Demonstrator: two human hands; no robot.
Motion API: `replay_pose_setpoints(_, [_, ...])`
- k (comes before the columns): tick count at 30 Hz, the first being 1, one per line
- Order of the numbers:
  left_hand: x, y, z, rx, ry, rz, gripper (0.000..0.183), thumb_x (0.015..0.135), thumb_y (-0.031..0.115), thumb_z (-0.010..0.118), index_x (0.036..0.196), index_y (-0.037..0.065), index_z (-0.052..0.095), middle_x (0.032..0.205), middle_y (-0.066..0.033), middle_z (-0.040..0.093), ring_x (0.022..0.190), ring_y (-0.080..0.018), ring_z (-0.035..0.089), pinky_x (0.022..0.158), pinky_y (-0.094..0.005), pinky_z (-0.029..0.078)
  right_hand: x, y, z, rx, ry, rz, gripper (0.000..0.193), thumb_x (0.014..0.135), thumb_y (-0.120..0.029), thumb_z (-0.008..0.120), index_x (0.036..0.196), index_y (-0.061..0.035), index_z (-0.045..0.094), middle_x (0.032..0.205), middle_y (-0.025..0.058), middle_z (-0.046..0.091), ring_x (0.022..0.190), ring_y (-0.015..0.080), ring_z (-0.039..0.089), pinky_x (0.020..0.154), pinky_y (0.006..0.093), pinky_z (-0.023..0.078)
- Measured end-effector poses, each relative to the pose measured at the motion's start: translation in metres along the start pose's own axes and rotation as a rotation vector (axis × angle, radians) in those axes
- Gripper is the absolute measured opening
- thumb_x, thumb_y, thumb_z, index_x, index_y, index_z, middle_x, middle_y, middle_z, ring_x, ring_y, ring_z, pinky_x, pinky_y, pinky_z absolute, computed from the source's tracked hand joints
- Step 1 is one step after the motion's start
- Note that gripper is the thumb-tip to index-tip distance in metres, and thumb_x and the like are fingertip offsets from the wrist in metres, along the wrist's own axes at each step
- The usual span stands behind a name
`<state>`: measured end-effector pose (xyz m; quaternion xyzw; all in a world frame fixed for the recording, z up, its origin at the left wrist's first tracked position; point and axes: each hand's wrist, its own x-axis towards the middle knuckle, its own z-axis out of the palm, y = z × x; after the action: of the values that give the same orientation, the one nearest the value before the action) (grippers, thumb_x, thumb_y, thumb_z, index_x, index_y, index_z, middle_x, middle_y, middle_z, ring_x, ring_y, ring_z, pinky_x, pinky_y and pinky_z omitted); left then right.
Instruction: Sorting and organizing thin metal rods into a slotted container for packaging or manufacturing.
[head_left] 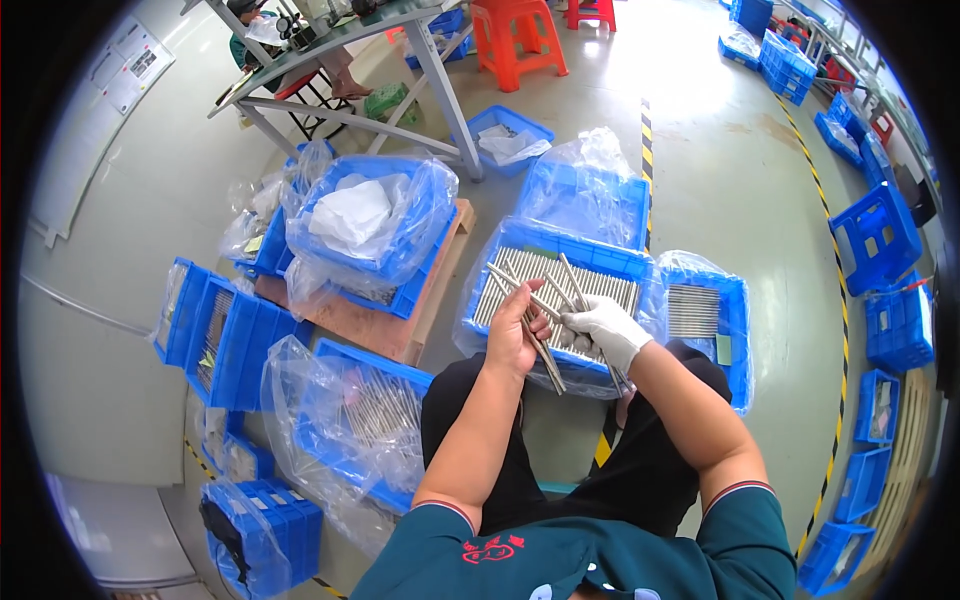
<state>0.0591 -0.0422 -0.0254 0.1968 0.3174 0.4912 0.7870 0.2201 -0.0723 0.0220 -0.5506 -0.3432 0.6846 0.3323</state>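
My bare left hand (513, 335) is closed round several thin metal rods (545, 362), which cross at different angles. Close by on its right, my right hand (608, 330) wears a white glove with greyed fingertips and grips more metal rods (571, 277), some sticking up and some pointing down. Both hands hover over the near edge of a blue crate (618, 262) lined with clear plastic. Inside it, rows of similar rods (600, 287) lie side by side. Where the fingers close, parts of the held rods are hidden.
Right of the crate stands a blue bin (738, 300) with stacked rods. At lower left, a plastic-draped blue bin (325, 432) holds loose rods. A wooden pallet (440, 285) bears blue crates. Beyond, a person sits at a workbench (330, 40) near red stools (518, 40).
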Motion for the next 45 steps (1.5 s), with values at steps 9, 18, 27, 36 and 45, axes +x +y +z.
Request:
replay_pose_setpoints(9, [-0.014,-0.013,0.025,0.169,-0.004,-0.051,0.027,0.094,0.033,0.052,0.097,0.007,0.06,0.06,0.0064,0.038,0.048,-0.0043,0.032,0.042,-0.0198,0.026,0.007,0.006,0.003,0.165,-0.004,-0.111,0.014,0.09,-0.019,0.057,0.085,-0.0062,0.057,0.065,0.0024,0.059,0.044,0.0058,0.048,0.037,0.019,0.035])
replay_pose_setpoints(18, [-0.012,-0.001,0.011,0.234,-0.09,-0.079,0.028,0.095,0.033,0.05,0.082,0.009,0.052,0.059,0.0047,0.034,0.049,-0.0059,0.032,0.043,-0.0216,0.029,0.011,-0.019,-0.023,-0.036,0.117,-0.218,0.028,0.089,-0.031,0.057,0.084,-0.0029,0.061,0.055,-0.0012,0.046,0.042,0.0073,0.039,0.04,0.0236,0.03])
replay_pose_setpoints(27, [-0.012,-0.017,0.013,0.48,-0.23,-0.294,0.028,0.093,0.037,0.052,0.082,0.011,0.054,0.066,0.0042,0.046,0.052,-0.0066,0.039,0.048,-0.0218,0.033,0.03,-0.015,-0.029,-0.534,0.248,-0.274,0.049,0.079,-0.047,0.061,0.077,0.0018,0.063,0.064,0.0119,0.057,0.062,0.0221,0.056,0.061,0.0351,0.043])
replay_pose_setpoints(36, [-0.029,-0.023,0.027,0.221,-0.303,-0.492,0.032,0.093,0.038,0.052,0.077,0.01,0.046,0.075,-0.0006,0.045,0.055,-0.0085,0.038,0.05,-0.0219,0.034,0.053,-0.033,-0.089,0.048,0.689,-0.482,0.024,0.084,-0.026,0.058,0.071,-0.0063,0.06,0.055,0.003,0.051,0.05,0.0143,0.051,0.047,0.0301,0.039])
replay_pose_setpoints(45, [-0.01,-0.009,0.009,0.0,-0.44,-0.321,0.042,0.095,0.045,0.041,0.08,0.007,0.052,0.095,-0.0092,0.058,0.098,-0.0287,0.062,0.088,-0.0501,0.049,0.015,-0.022,-0.023,-0.08,0.087,-0.139,0.024,0.086,-0.027,0.061,0.074,-0.0066,0.058,0.056,-0.0002,0.052,0.044,0.0064,0.043,0.041,0.0213,0.031])
